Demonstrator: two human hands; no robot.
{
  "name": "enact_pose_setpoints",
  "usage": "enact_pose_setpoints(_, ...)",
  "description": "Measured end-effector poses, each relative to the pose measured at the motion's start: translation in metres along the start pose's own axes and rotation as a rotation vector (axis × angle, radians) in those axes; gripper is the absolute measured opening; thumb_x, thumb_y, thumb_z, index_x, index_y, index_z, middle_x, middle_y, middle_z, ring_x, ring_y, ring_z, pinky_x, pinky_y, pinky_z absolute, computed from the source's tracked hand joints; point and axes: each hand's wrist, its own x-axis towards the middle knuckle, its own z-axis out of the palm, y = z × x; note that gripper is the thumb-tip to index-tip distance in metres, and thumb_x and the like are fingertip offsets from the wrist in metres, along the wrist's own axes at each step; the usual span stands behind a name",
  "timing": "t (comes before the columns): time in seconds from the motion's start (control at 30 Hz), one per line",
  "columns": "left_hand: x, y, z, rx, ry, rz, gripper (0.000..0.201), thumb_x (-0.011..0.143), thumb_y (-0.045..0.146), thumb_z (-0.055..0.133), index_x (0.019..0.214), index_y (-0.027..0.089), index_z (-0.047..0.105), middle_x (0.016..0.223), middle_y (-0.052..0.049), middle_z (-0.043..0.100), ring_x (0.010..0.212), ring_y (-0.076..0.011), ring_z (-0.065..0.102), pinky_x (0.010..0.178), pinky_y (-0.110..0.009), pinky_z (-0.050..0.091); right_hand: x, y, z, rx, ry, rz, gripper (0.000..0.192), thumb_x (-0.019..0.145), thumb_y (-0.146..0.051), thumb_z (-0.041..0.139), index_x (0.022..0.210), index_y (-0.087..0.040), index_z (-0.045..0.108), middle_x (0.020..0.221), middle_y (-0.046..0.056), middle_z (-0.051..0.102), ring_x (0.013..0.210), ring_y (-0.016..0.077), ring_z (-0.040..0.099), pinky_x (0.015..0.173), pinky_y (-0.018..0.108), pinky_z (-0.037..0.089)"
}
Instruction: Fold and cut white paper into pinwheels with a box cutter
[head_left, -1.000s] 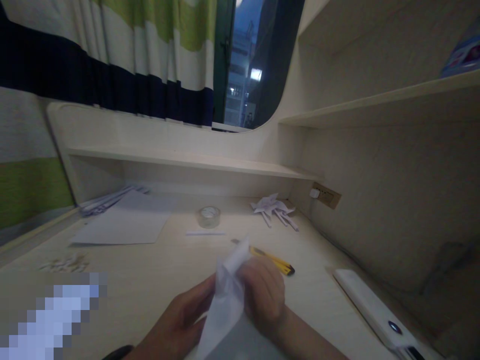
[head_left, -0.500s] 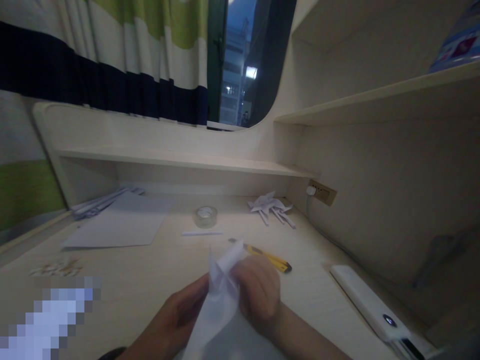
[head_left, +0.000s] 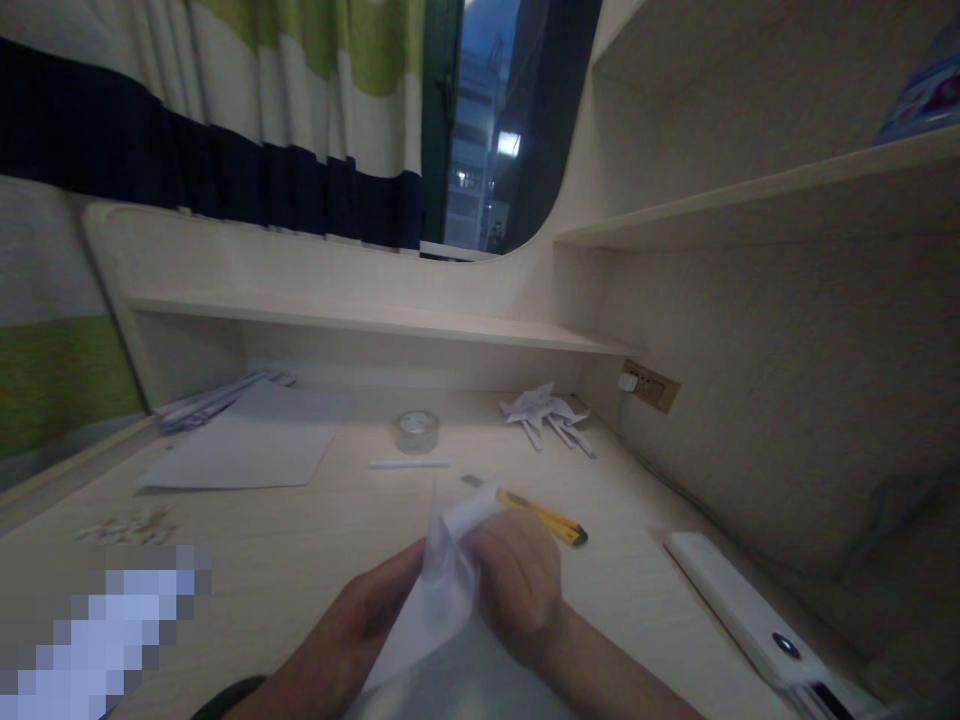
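Both hands [head_left: 450, 610] pinch folded white paper [head_left: 442, 600] above desk [head_left: 300, 540]

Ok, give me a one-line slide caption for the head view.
Both hands, left hand and right hand, fold a white paper sheet near a yellow utility knife.

We sit at a pale wooden desk [head_left: 300, 540] built into an alcove, dimly lit. Along its far edge runs a low shelf [head_left: 375, 322]; above the right edge hangs a higher shelf [head_left: 750, 205] on a light panelled wall. A wall socket [head_left: 651, 386] sits in the far right corner. Behind the desk, a curtain [head_left: 225, 110] striped white, green and navy covers most of a window [head_left: 487, 130], which shows lit buildings at dusk.
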Motion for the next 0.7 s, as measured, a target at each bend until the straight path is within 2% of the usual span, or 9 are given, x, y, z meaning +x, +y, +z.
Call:
enact_pose_setpoints(0.23, 0.002, -0.015, -0.003, 0.054, 0.039, 0.082, 0.047, 0.08, 0.033, 0.065, 0.126, 0.025, 0.058, 0.13, -0.007, 0.057, 0.124, -0.0324, 0.046, 0.105, -0.046, 0.033, 0.001, 0.001, 0.01, 0.0, 0.03, 0.03, 0.015, 0.083, -0.007, 0.046, 0.085, -0.016, 0.058, 0.071, 0.007, 0.065, 0.072, 0.0183, 0.062, 0.067, 0.033, 0.048)
enact_pose_setpoints(0.37, 0.002, -0.021, -0.005, 0.082, 0.051, 0.079, 0.045, 0.082, 0.031, 0.063, 0.126, 0.025, 0.057, 0.13, -0.006, 0.057, 0.124, -0.0315, 0.046, 0.104, -0.044, 0.035, 0.0, 0.0, 0.014, -0.016, -0.022, 0.085, 0.014, 0.082, -0.008, 0.045, 0.081, -0.016, 0.056, 0.067, 0.005, 0.063, 0.065, 0.0172, 0.056, 0.061, 0.03, 0.044)
enact_pose_setpoints(0.47, 0.001, -0.019, -0.005, 0.131, 0.048, 0.092, 0.042, 0.082, 0.034, 0.063, 0.123, 0.025, 0.061, 0.129, -0.006, 0.058, 0.123, -0.0315, 0.046, 0.105, -0.045, 0.033, -0.001, -0.001, 0.017, -0.011, -0.033, 0.117, 0.015, 0.083, -0.009, 0.044, 0.078, -0.017, 0.055, 0.065, 0.004, 0.061, 0.062, 0.0162, 0.053, 0.059, 0.029, 0.041)
enact_pose_setpoints(0.63, 0.0, -0.009, -0.005, 0.099, 0.08, 0.108, 0.055, 0.069, 0.047, 0.073, 0.118, 0.024, 0.064, 0.125, -0.008, 0.061, 0.121, -0.0339, 0.048, 0.105, -0.047, 0.031, 0.0, -0.002, 0.016, 0.038, -0.023, 0.138, 0.017, 0.083, -0.007, 0.044, 0.078, -0.017, 0.057, 0.068, 0.005, 0.063, 0.065, 0.0164, 0.054, 0.062, 0.029, 0.042)
enact_pose_setpoints(0.7, 0.001, -0.009, -0.008, 0.095, 0.129, 0.064, 0.048, 0.074, 0.046, 0.068, 0.116, 0.024, 0.065, 0.12, -0.008, 0.064, 0.116, -0.0319, 0.052, 0.102, -0.045, 0.037, 0.003, -0.002, 0.013, 0.076, -0.031, 0.152, 0.017, 0.083, -0.007, 0.044, 0.08, -0.016, 0.058, 0.07, 0.005, 0.064, 0.067, 0.0167, 0.055, 0.064, 0.029, 0.043)
